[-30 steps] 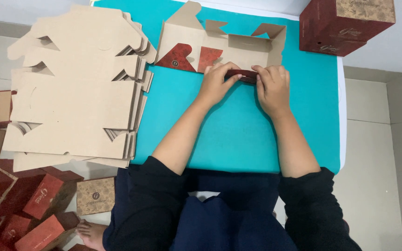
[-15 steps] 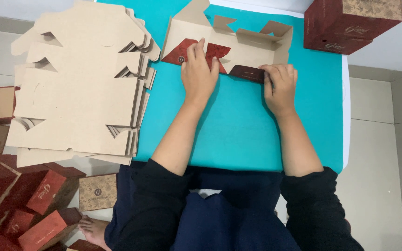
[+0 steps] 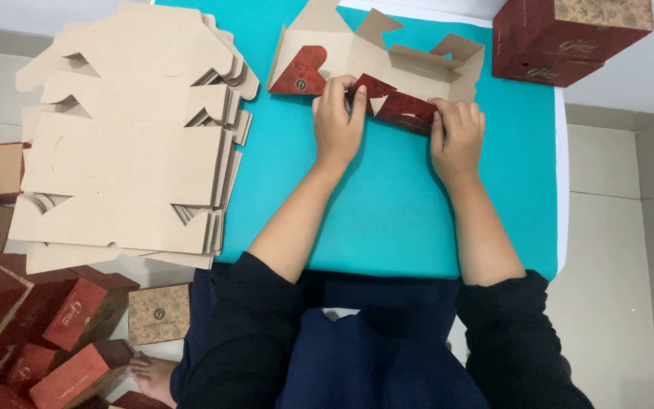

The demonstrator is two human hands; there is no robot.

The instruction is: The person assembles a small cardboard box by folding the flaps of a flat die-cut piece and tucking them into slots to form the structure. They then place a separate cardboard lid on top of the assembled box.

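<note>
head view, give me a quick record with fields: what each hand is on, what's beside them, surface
left hand: left hand presses on a red flap of the half-folded carton
right hand: right hand grips the carton's near red edge with its fingers
surface: teal mat
left of the mat: stack of flat brown blanks
far right corner: finished red box
lower left: more red boxes

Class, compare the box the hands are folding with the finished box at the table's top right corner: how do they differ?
The half-folded box lies open, brown inside showing, flaps loose; the finished box is closed. The left hand and right hand press the half-folded box; the finished box stands untouched. Both have dark red outsides.
</note>
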